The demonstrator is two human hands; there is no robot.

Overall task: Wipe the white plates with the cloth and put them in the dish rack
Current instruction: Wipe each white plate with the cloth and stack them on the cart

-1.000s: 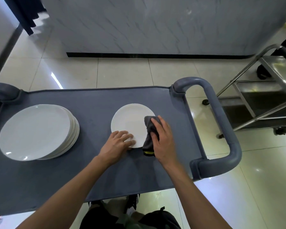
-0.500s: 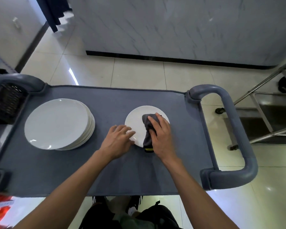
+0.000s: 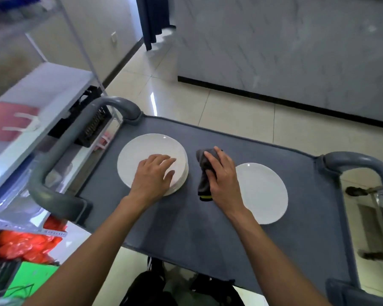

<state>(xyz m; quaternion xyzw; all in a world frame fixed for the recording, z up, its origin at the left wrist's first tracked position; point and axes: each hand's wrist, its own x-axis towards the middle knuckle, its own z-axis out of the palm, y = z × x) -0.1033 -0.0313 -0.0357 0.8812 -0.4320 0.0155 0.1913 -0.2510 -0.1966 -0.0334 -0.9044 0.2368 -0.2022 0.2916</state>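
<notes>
On a grey cart [image 3: 208, 228], the left hand [image 3: 152, 175] rests flat, fingers spread, on the plate stack [image 3: 142, 151], likely to take one; right of the stack, the right hand [image 3: 222, 173] grips the cloth [image 3: 202, 173].

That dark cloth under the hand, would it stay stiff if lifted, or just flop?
Probably flop: the dark grey cloth lies bunched and folded under the right hand, with a loose end trailing toward the person. It looks light, since the fingers alone pin it to the cart top. Pushed, it would likely crumple rather than slide as one piece.
</notes>
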